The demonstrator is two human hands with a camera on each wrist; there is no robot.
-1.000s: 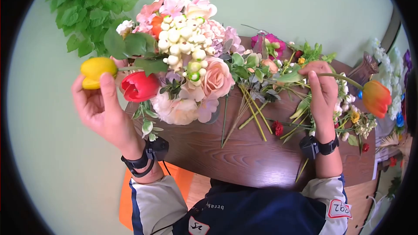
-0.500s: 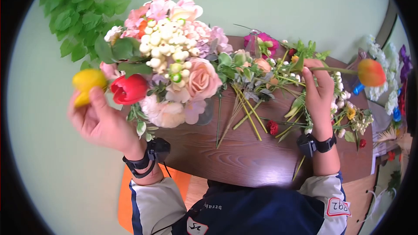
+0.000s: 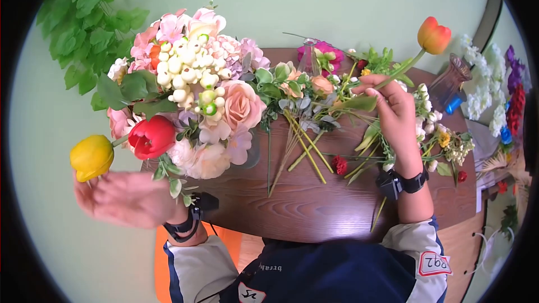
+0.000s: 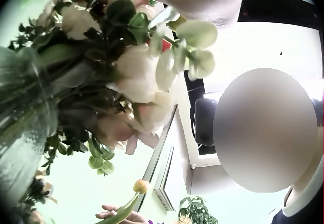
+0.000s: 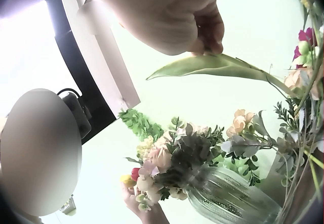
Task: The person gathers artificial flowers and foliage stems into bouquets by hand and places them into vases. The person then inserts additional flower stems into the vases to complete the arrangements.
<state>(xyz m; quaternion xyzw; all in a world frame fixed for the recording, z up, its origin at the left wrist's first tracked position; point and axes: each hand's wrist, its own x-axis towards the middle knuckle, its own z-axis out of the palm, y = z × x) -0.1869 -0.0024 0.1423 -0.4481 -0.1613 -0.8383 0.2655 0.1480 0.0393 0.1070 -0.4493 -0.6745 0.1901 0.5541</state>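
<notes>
A full bouquet of pink and cream flowers point(image 3: 241, 104) stands in a ribbed glass vase point(image 5: 228, 196), with white berries point(image 3: 182, 70) at its front. A red tulip point(image 3: 151, 137) and a yellow tulip point(image 3: 91, 157) lean out of its left side. My left hand point(image 3: 126, 199) has its palm turned up and its fingers loose, fingertips right at the underside of the yellow bloom. My right hand point(image 3: 397, 118) pinches the stem of an orange-red tulip point(image 3: 434, 36) above the table. Its bloom points up and right, and its long leaf point(image 5: 207, 66) hangs toward the bouquet.
Loose stems point(image 3: 306, 148) and small flowers lie on the dark wooden table point(image 3: 303, 207). An empty purplish glass vase point(image 3: 452, 81) stands at the back right. White hanging flowers point(image 3: 485, 78) are farther right, and green ivy point(image 3: 84, 28) hangs on the left wall.
My left hand has let go of the yellow tulip and dropped below it. The orange-red tulip in my right hand has swung from pointing right to pointing upward. The head view has shifted.
</notes>
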